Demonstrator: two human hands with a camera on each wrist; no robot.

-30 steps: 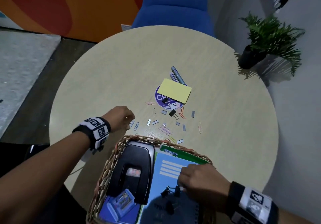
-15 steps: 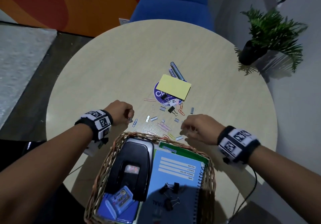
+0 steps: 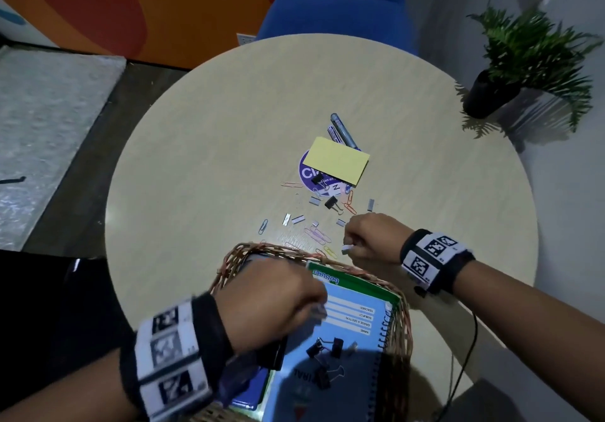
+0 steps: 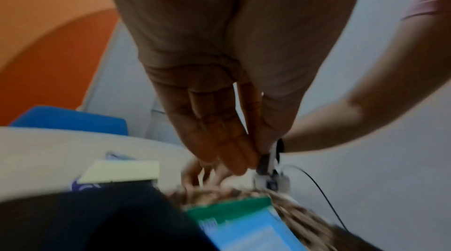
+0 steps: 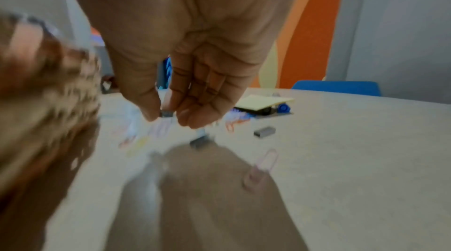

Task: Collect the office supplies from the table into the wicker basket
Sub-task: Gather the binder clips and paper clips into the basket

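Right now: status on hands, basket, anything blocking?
Left hand over the basket, pinching a small clip. Right hand at the table, pinching a staple strip. Clips and staples still scattered; nothing blocking.

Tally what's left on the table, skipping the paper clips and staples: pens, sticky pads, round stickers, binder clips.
Slim plastic pens: 2
Yellow rectangular sticky note pad: 1
Purple round sticker: 1
Black metal binder clips: 2
Total: 6
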